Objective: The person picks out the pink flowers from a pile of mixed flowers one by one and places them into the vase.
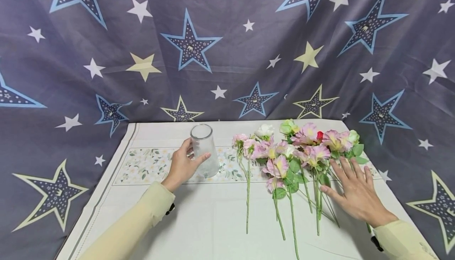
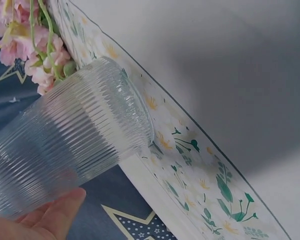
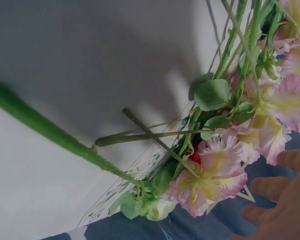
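Observation:
A clear ribbed glass vase (image 1: 206, 153) stands upright on the printed floral band of the tablecloth, left of centre. My left hand (image 1: 185, 163) grips it from the left, thumb across the near side and fingers round the far side; in the left wrist view the ribbed wall of the vase (image 2: 85, 125) fills the left part. On the right lie several artificial flowers (image 1: 277, 167), pink, white and pale green, with long green stems towards me. My right hand (image 1: 357, 193) is spread over the rightmost stems, fingers straight; whether it touches them I cannot tell. The right wrist view shows a pink bloom (image 3: 210, 180) beside the fingers.
A white tablecloth (image 1: 206, 220) with a floral printed strip (image 1: 149, 165) covers the table. A dark star-patterned curtain (image 1: 227, 55) hangs behind and at both sides. One small red flower (image 1: 320, 135) shows among the pink blooms.

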